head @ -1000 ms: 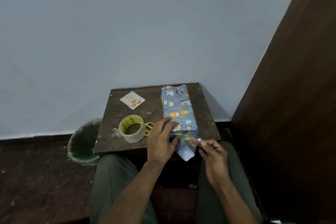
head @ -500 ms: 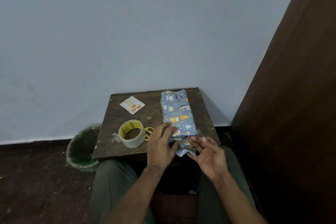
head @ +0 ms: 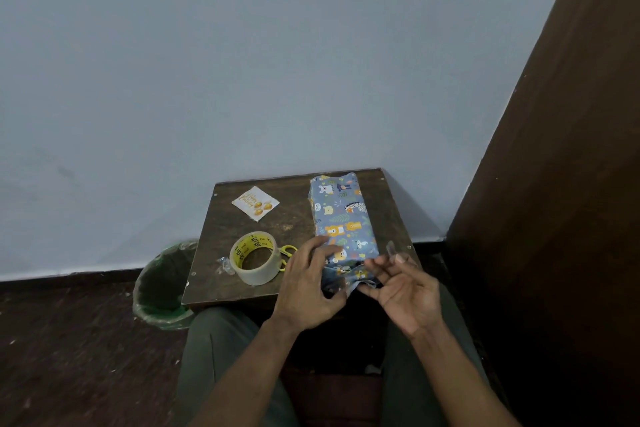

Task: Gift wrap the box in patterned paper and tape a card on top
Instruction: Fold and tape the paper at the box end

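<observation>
The box (head: 343,218), wrapped in blue animal-print paper, lies along the right side of the small dark table (head: 214,291). My left hand (head: 304,288) grips its near end, fingers on top and thumb against the loose paper flap (head: 349,279) hanging over the table edge. My right hand (head: 403,291) hovers palm-up just right of that flap, fingers loose and thumb apart. A short strip of clear tape (head: 391,250) clings to a fingertip and stands up. The white card (head: 255,203) with gold print lies at the table's far left.
A roll of clear tape (head: 254,258) sits near the table's front left, with yellow scissor handles (head: 289,251) just behind it. A green-lined bin (head: 159,288) stands on the floor to the left. A dark wooden panel (head: 554,218) rises on the right.
My right hand has turned palm-up and opened, no longer pinching the tape strip, which now stands on a fingertip. The near paper flap is folded up closer to the box end.
</observation>
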